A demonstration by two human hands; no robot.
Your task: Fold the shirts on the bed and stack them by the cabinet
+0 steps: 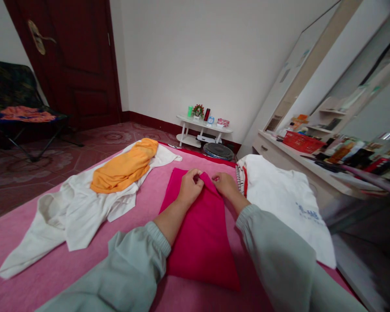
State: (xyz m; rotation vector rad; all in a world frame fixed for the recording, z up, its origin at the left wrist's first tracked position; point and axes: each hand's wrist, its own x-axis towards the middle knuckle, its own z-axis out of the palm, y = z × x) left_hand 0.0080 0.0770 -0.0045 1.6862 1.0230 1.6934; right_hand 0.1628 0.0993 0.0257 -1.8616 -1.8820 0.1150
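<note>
A folded magenta cloth (199, 234) lies lengthwise on the pink bed cover (52, 268) in front of me. My left hand (190, 187) and my right hand (225, 184) rest at its far end, close together, each pinching a raised fold of the magenta fabric between closed fingers. Both forearms in pale grey-green sleeves stretch over the cloth. To the left lies a crumpled white garment (74, 212) with an orange garment (125, 167) on top. To the right lies a white shirt (286, 199) with blue print and red trim.
A dresser (299, 164) with a red basket (299, 141), bottles and a large mirror runs along the right. A small white shelf table (203, 130) stands by the far wall. A folding chair (22, 117) and a dark red door (74, 60) are at the left.
</note>
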